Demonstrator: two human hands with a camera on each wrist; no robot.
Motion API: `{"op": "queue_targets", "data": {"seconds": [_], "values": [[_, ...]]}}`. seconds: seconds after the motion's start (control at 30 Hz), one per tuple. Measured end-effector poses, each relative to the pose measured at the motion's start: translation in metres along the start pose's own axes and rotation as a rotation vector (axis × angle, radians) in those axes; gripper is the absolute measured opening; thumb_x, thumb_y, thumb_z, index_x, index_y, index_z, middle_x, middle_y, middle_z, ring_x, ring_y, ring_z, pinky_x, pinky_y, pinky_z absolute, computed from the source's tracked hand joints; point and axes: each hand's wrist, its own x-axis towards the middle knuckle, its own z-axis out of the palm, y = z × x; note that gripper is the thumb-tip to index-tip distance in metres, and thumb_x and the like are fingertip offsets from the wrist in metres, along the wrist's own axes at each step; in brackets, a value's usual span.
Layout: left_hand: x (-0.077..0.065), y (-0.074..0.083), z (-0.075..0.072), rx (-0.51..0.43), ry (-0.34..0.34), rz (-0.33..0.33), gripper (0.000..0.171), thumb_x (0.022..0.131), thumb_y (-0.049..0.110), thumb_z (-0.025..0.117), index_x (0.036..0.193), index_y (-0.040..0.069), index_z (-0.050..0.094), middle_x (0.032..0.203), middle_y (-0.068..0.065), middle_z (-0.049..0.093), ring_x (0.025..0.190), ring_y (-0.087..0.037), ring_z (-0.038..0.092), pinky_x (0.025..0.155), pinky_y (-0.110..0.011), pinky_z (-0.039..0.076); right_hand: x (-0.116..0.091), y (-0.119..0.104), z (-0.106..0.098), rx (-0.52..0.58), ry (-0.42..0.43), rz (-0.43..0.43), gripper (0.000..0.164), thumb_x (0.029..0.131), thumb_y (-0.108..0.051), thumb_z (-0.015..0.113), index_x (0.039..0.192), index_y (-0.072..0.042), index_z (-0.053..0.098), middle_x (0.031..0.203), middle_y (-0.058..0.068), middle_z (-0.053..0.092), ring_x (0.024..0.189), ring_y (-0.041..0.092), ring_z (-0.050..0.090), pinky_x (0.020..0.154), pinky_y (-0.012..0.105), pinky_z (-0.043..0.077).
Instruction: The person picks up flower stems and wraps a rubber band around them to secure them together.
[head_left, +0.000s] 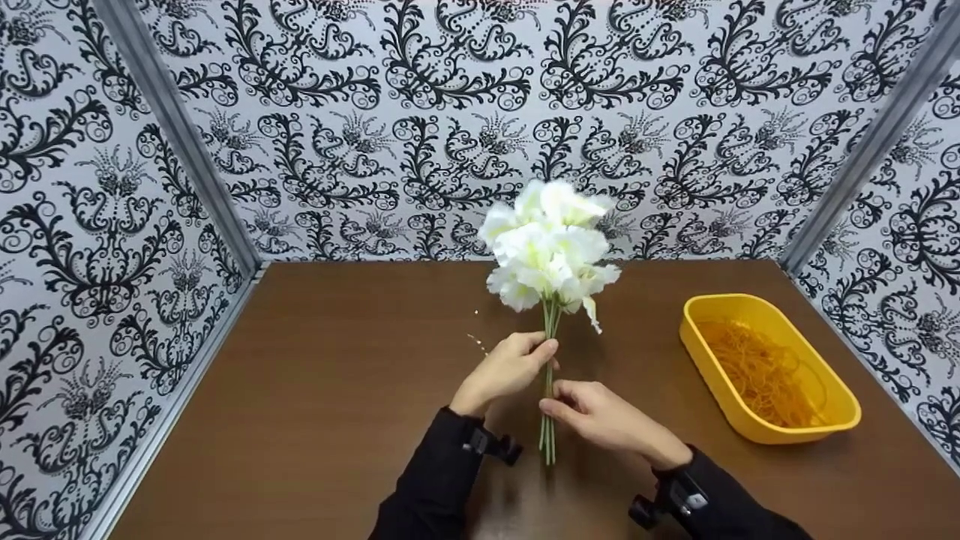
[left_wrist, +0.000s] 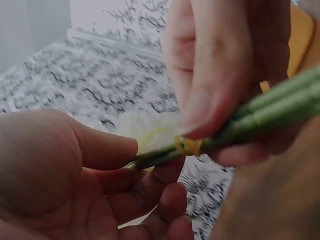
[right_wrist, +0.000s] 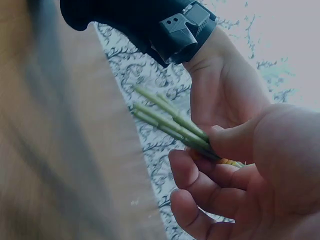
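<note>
A bunch of white artificial flowers stands upright over the middle of the table, blossoms on top. My left hand pinches the green stems between thumb and fingers, below the blossoms. Lower down, my right hand grips the same stems, thumb across them. In the left wrist view a yellow rubber band is wound round the stems, right at the right hand's thumb tip. The right wrist view shows the cut stem ends sticking out past the right thumb, with the band partly hidden behind the fingers.
A yellow plastic tub at the right of the brown table holds a heap of rubber bands. Patterned black-and-white walls close in the back and both sides. Small pale specks lie left of the flowers.
</note>
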Motion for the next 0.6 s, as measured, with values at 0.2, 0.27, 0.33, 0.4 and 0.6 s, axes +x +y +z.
{"op": "queue_targets", "data": {"seconds": [0.2,0.27,0.33,0.4,0.6], "values": [[0.009,-0.031,0.014,-0.111,-0.04,-0.081,0.03,0.106,0.018,0.051,0.086,0.001,0.064,0.08,-0.004,0.067,0.064,-0.013,0.051,0.062,-0.025,0.04,0.008,0.024,0.007,0.045,-0.071,0.04,0.03,0.105,-0.034,0.055,0.089,-0.009,0.061,0.071,-0.009,0.05,0.061,0.005,0.045,0.057,0.023,0.037],[0.011,-0.041,0.02,-0.161,-0.043,-0.123,0.029,0.106,0.018,0.052,0.086,0.0,0.064,0.079,-0.003,0.066,0.064,-0.016,0.05,0.06,-0.024,0.038,0.011,0.033,0.009,0.054,-0.097,0.049,0.031,0.105,-0.033,0.055,0.087,-0.008,0.061,0.069,-0.009,0.049,0.059,0.005,0.045,0.065,0.028,0.045],[0.013,-0.053,0.027,-0.203,-0.041,-0.166,0.028,0.105,0.018,0.054,0.089,-0.001,0.066,0.079,-0.002,0.065,0.066,-0.018,0.05,0.059,-0.024,0.038,0.013,0.042,0.011,0.043,-0.124,0.062,0.032,0.105,-0.033,0.055,0.084,-0.009,0.061,0.067,-0.01,0.05,0.058,0.005,0.047,0.094,0.041,0.048],[0.014,-0.063,0.033,-0.228,-0.032,-0.197,0.028,0.105,0.018,0.055,0.09,-0.002,0.067,0.077,-0.002,0.064,0.065,-0.019,0.05,0.058,-0.024,0.037,0.014,0.049,0.011,0.029,-0.144,0.067,0.033,0.105,-0.033,0.054,0.081,-0.01,0.06,0.064,-0.011,0.049,0.056,0.005,0.047,0.116,0.056,0.025],[0.017,-0.08,0.042,-0.295,-0.011,-0.228,0.027,0.104,0.016,0.056,0.085,0.0,0.065,0.068,-0.002,0.055,0.057,-0.013,0.047,0.052,-0.022,0.038,0.016,0.061,0.01,-0.028,-0.154,0.024,0.035,0.104,-0.034,0.053,0.078,-0.011,0.06,0.057,-0.013,0.049,0.051,0.004,0.049,0.12,0.061,-0.001]]}}
